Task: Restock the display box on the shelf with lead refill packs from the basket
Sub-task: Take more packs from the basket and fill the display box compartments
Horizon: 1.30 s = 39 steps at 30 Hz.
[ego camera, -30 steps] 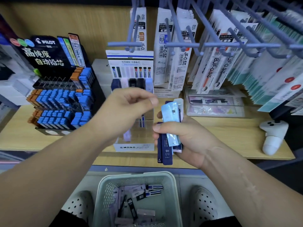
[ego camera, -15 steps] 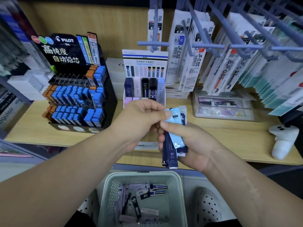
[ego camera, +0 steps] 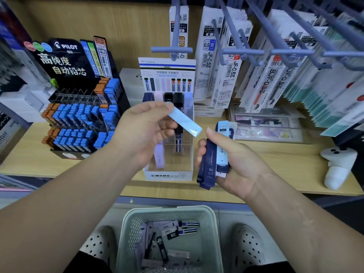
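left hand [ego camera: 145, 133]: pinches light-blue lead pack [ego camera: 185, 121]
right hand [ego camera: 239, 166]: grips pack bundle [ego camera: 206, 164], navy "0.5 hb"
display box [ego camera: 168, 175]: "mono graph mg", behind hands
basket [ego camera: 213, 229]: below hands

Bright, even white light falls from overhead, and the pale wooden shelf [ego camera: 275, 160] takes only soft, faint shadows. The plastic sleeves [ego camera: 332, 99] hanging at the right carry a milky glare. Print is crisp in the middle (the label on the display box [ego camera: 168, 175] and the "0.5 HB" on the navy pack [ego camera: 206, 165] read plainly), while the light-blue pack [ego camera: 185, 121] looks slightly smeared. The wide lens fans the hooks [ego camera: 242, 51] outward and bows the shelf edge; the left margin is blurred. The basket [ego camera: 167, 210] below sits in dimmer light, and the top strip is nearly black.
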Motion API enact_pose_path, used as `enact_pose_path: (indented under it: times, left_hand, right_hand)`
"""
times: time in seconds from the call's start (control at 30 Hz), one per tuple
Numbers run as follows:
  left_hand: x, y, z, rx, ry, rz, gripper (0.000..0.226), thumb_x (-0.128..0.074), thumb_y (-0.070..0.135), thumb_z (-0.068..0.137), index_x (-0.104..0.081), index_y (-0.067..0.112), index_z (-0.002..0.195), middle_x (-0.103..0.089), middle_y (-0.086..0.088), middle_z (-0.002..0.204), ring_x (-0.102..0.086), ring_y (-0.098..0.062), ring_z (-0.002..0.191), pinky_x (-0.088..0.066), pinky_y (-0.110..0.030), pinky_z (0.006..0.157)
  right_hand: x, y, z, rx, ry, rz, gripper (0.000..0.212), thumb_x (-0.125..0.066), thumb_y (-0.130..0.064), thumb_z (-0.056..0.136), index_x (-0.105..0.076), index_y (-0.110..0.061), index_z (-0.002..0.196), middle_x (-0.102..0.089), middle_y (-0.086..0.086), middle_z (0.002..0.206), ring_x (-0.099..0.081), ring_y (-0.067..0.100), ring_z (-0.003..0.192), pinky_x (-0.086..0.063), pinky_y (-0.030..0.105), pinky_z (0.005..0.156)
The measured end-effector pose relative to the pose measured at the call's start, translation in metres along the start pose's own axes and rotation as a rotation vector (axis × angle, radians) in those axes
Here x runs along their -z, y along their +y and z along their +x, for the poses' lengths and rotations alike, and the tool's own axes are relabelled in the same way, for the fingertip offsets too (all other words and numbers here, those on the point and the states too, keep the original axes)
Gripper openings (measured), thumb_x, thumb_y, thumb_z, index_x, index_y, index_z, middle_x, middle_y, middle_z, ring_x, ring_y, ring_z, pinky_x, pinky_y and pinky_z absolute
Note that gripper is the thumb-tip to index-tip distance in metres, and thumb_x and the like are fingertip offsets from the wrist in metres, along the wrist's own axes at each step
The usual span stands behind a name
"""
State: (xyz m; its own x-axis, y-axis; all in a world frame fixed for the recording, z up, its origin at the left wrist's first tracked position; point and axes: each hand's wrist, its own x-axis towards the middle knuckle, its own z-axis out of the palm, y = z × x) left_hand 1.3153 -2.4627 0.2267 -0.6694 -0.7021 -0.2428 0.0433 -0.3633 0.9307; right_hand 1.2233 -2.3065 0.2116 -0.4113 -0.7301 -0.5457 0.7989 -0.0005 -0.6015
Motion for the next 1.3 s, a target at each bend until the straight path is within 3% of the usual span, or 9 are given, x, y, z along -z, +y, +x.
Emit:
enact_pose_path:
  times: [0.17,0.3,0.5,0.7,0.87,0.97,1.13,1.2,1.3]
  left_hand:
    - [0.011,0.011,0.009,-0.189,0.038,0.195,0.003,-0.069,0.008,0.09,-0.067,0.007,0.09,-0.071,-0.007,0.072,-0.063,-0.017,0.058,-0.055,-0.028,0.06]
    - [0.011,0.011,0.01,-0.349,0.017,0.457,0.006,-0.069,0.005,0.089,-0.068,0.004,0.095,-0.072,-0.01,0.076,-0.068,-0.015,0.061,-0.054,-0.023,0.059]
    - [0.004,0.013,0.004,-0.438,-0.01,0.533,0.007,-0.071,0.0,0.087,-0.068,0.007,0.088,-0.069,-0.012,0.077,-0.067,-0.011,0.059,-0.052,-0.017,0.058]
    - [0.008,0.013,0.012,-0.554,0.008,0.568,0.008,-0.074,0.005,0.085,-0.07,0.011,0.089,-0.07,-0.014,0.083,-0.068,-0.032,0.073,-0.06,-0.034,0.068]
    - [0.0,-0.001,0.015,-0.651,-0.024,0.856,0.008,-0.076,0.012,0.084,-0.072,0.018,0.088,-0.066,0.006,0.074,-0.06,-0.006,0.063,-0.054,-0.017,0.066]
    - [-0.004,-0.006,0.018,-0.724,-0.055,0.997,0.007,-0.076,0.012,0.083,-0.073,0.016,0.088,-0.063,0.013,0.071,-0.061,-0.003,0.067,-0.051,-0.012,0.065]
    - [-0.012,-0.012,0.026,-0.849,-0.08,1.198,0.008,-0.078,0.012,0.079,-0.076,0.015,0.085,-0.057,0.018,0.068,-0.054,-0.001,0.061,-0.05,-0.019,0.065]
    - [-0.015,-0.015,0.03,-0.863,-0.05,1.231,0.009,-0.079,0.016,0.078,-0.078,0.017,0.087,-0.064,0.008,0.08,-0.058,-0.01,0.072,-0.053,-0.033,0.07]
    - [-0.02,-0.015,0.032,-0.822,0.019,1.263,0.01,-0.078,0.021,0.08,-0.079,0.019,0.09,-0.055,0.01,0.082,-0.056,-0.014,0.075,-0.05,-0.034,0.069]
  right_hand:
    - [0.006,-0.001,0.001,0.027,0.044,-0.041,0.016,-0.073,-0.005,0.082,-0.063,-0.016,0.086,-0.063,0.005,0.074,-0.061,0.017,0.061,-0.053,0.032,0.067]
    - [0.009,-0.001,-0.001,0.044,0.059,-0.069,0.02,-0.072,-0.003,0.084,-0.061,-0.017,0.091,-0.063,0.005,0.073,-0.061,0.018,0.061,-0.054,0.032,0.064]
    - [0.013,-0.001,-0.002,0.077,0.077,-0.109,0.02,-0.073,-0.002,0.083,-0.061,-0.017,0.089,-0.063,0.005,0.072,-0.061,0.019,0.062,-0.053,0.034,0.067]
    - [0.017,-0.003,-0.003,0.094,0.081,-0.124,0.02,-0.075,-0.003,0.082,-0.063,-0.017,0.087,-0.063,0.005,0.073,-0.061,0.019,0.064,-0.052,0.036,0.07]
    - [0.019,-0.004,-0.005,0.102,0.07,-0.126,0.021,-0.074,-0.002,0.082,-0.062,-0.017,0.091,-0.063,0.005,0.073,-0.061,0.019,0.064,-0.052,0.035,0.066]
    - [0.02,-0.005,-0.006,0.108,0.07,-0.131,0.022,-0.075,-0.002,0.083,-0.061,-0.016,0.094,-0.064,0.005,0.074,-0.062,0.02,0.065,-0.052,0.034,0.064]
    - [0.022,-0.008,-0.005,0.123,0.059,-0.14,0.021,-0.075,-0.003,0.082,-0.061,-0.016,0.092,-0.064,0.006,0.075,-0.062,0.02,0.065,-0.052,0.034,0.065]
    - [0.023,-0.008,-0.005,0.126,0.056,-0.146,0.022,-0.075,-0.003,0.082,-0.061,-0.016,0.094,-0.064,0.005,0.075,-0.062,0.019,0.065,-0.052,0.034,0.065]
    - [0.024,-0.008,-0.005,0.129,0.057,-0.157,0.025,-0.075,-0.004,0.082,-0.061,-0.016,0.099,-0.064,0.005,0.075,-0.062,0.019,0.066,-0.052,0.035,0.066]
